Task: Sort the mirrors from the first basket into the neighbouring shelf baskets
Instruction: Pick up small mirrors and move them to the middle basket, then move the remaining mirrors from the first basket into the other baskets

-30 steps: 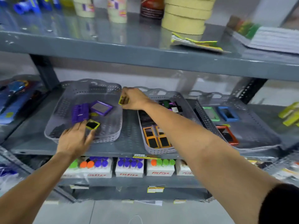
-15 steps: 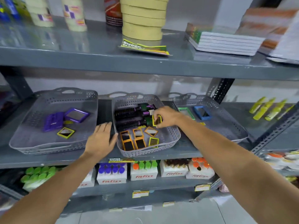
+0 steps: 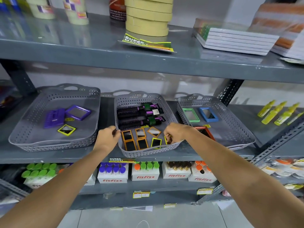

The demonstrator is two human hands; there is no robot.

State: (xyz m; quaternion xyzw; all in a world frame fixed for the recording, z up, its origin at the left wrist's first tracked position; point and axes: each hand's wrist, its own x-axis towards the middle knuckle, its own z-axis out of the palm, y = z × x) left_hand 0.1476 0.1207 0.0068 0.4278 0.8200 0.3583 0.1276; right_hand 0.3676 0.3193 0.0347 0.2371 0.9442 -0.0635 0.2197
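Observation:
Three grey baskets stand on the middle shelf. The middle basket (image 3: 148, 152) holds hair brushes (image 3: 138, 116), several orange-framed mirrors (image 3: 130, 140) and a yellow-framed mirror (image 3: 156, 143). My right hand (image 3: 176, 134) hangs over its front right corner, pinching another small yellow-framed mirror (image 3: 167, 140). My left hand (image 3: 107, 139) curls its fingers on this basket's left rim. The left basket (image 3: 54, 146) contains a purple mirror (image 3: 78, 112) and a yellow mirror (image 3: 66, 130). In the right basket (image 3: 243, 129) lie green (image 3: 190, 114), blue (image 3: 208, 114) and red (image 3: 204, 132) mirrors.
A purple comb-like item (image 3: 53, 117) lies in the left basket. Yellow bottles (image 3: 278, 114) lie on the shelf at right. The upper shelf carries tape rolls (image 3: 148, 17) and stacked notebooks (image 3: 235, 40). Boxes of capped bottles (image 3: 144, 171) fill the lower shelf.
My right hand carried the yellow mirror from above the left basket to the middle basket's front right corner. My left hand left the left basket and now holds the middle basket's rim.

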